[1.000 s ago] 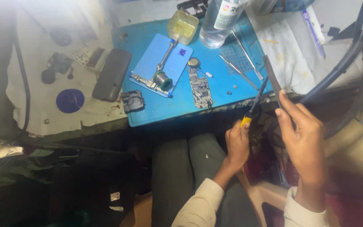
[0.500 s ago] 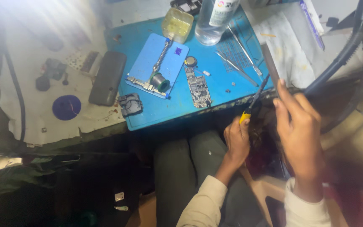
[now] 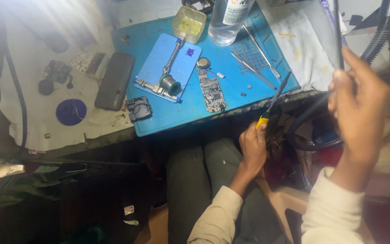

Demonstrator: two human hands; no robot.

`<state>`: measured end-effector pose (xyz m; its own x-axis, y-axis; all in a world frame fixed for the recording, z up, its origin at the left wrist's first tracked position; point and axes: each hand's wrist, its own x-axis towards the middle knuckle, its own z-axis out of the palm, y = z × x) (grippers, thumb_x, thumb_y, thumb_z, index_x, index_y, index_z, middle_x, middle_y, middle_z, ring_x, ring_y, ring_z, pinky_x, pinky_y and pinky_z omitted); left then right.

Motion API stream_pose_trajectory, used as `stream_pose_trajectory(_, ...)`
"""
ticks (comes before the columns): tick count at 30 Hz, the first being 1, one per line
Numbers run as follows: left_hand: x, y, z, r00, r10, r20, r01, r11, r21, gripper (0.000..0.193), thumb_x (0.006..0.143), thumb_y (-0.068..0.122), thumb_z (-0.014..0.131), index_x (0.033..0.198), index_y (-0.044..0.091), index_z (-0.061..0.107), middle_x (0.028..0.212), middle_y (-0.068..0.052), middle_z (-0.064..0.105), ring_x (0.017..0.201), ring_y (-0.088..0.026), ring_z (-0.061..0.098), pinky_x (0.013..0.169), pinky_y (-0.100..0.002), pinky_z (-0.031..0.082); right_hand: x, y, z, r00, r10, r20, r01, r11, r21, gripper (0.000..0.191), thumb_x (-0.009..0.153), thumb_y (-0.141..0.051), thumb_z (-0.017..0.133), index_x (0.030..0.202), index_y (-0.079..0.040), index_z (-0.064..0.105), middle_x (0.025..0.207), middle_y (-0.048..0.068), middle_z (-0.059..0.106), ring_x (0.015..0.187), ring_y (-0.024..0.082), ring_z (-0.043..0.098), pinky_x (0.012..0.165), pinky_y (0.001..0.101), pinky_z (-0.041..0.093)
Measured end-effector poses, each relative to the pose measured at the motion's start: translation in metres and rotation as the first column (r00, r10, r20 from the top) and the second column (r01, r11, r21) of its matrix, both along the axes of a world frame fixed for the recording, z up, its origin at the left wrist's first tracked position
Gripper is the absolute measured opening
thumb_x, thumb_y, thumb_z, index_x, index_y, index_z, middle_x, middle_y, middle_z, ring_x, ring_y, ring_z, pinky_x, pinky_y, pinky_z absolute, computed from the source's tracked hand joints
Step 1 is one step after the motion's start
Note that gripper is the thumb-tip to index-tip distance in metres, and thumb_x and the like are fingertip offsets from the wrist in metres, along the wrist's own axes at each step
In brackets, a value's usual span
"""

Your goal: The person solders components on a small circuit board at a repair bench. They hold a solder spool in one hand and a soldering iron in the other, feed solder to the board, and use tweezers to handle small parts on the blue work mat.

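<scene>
The desk [image 3: 37,113] fills the upper left of the frame, with a blue rectangular silicone work mat [image 3: 190,113] laid over its right part. On the mat, upper centre, stands a clear plastic bottle [image 3: 229,20], close to a bare green circuit board [image 3: 211,92]; a knock could tip the bottle and wet the board.

The right hand [image 3: 359,97], raised at the right edge, is closed around a thin dark rod or cable [image 3: 337,27]; what kind of thing it is cannot be told. Thick black hoses loop just beside it and could snag.

The left hand [image 3: 253,149], lower centre below the desk edge, is closed on a yellow-handled black pointed tool [image 3: 274,99] whose tip reaches over the mat's right edge. A slip there could jab the metal tweezers [image 3: 251,68] or scatter the small loose parts nearby.
</scene>
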<state>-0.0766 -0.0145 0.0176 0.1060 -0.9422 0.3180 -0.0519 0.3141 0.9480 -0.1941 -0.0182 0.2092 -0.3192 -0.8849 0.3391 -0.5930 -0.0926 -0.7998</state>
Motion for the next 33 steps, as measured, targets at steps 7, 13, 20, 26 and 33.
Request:
stream_pose_trajectory(7, 0.002, -0.001, 0.012, 1.0, -0.018, -0.003, 0.018, 0.999, 0.03, 0.05, 0.113, 0.04, 0.044, 0.087, -0.001, 0.056, 0.066, -0.021, 0.053, 0.062, -0.042, 0.056, 0.058, -0.049, 0.039, -0.028, -0.071, -0.027, 0.761, 0.017, -0.648, -0.042, 0.999, -0.023, 0.017, 0.111, -0.009, 0.071, 0.121, 0.005, 0.071, 0.093, 0.024, 0.07, 0.091, 0.039, 0.068, 0.085, 0.0485, 0.052)
stream_pose_trajectory(13, 0.004, -0.003, 0.007, 0.995, -0.064, -0.077, 0.065, 0.998, 0.01, 0.046, 0.111, 0.037, 0.046, 0.088, -0.002, 0.057, 0.065, -0.021, 0.051, 0.059, -0.042, 0.055, 0.056, -0.049, 0.039, -0.011, -0.063, -0.032, 0.78, -0.072, -0.622, -0.132, 0.952, -0.276, 0.019, 0.099, -0.004, 0.072, 0.114, 0.007, 0.07, 0.11, 0.024, 0.066, 0.099, 0.039, 0.065, 0.087, 0.0455, 0.051)
stream_pose_trajectory(20, 0.003, 0.018, 0.025, 0.969, -0.183, -0.164, 0.188, 0.982, 0.015, 0.032, 0.112, 0.029, 0.047, 0.119, -0.002, 0.052, 0.085, -0.022, 0.066, 0.072, -0.041, 0.065, 0.059, -0.043, 0.048, 0.035, 0.126, -0.161, 0.953, -0.04, -0.299, -0.061, 0.945, -0.321, 0.032, 0.114, -0.019, 0.05, 0.088, -0.002, 0.058, 0.08, 0.008, 0.066, 0.073, 0.017, 0.067, 0.068, 0.0308, 0.054)
stream_pose_trajectory(26, 0.008, 0.053, 0.058, 0.812, -0.537, -0.231, 0.563, 0.824, 0.065, 0.036, 0.11, 0.035, 0.056, 0.119, 0.001, 0.061, 0.107, -0.014, 0.067, 0.093, -0.028, 0.06, 0.082, -0.041, 0.048, 0.041, 0.176, -0.275, 0.769, -0.003, 0.639, 0.067, 0.995, -0.077, 0.043, 0.108, -0.043, 0.052, 0.1, -0.003, 0.066, 0.093, 0.012, 0.068, 0.077, 0.017, 0.063, 0.066, 0.031, 0.051)
stream_pose_trajectory(33, 0.049, 0.07, 0.089, 0.977, -0.12, 0.175, 0.141, 0.984, -0.113, 0.032, 0.109, 0.037, 0.061, 0.119, 0.008, 0.071, 0.106, -0.006, 0.06, 0.101, -0.022, 0.051, 0.094, -0.036, 0.036, 0.054, 0.104, -0.232, -0.106, 0.308, 0.946, -0.233, 0.917, -0.325, 0.045, 0.11, -0.049, 0.053, 0.111, -0.005, 0.061, 0.096, 0.012, 0.065, 0.084, 0.02, 0.06, 0.073, 0.0334, 0.048)
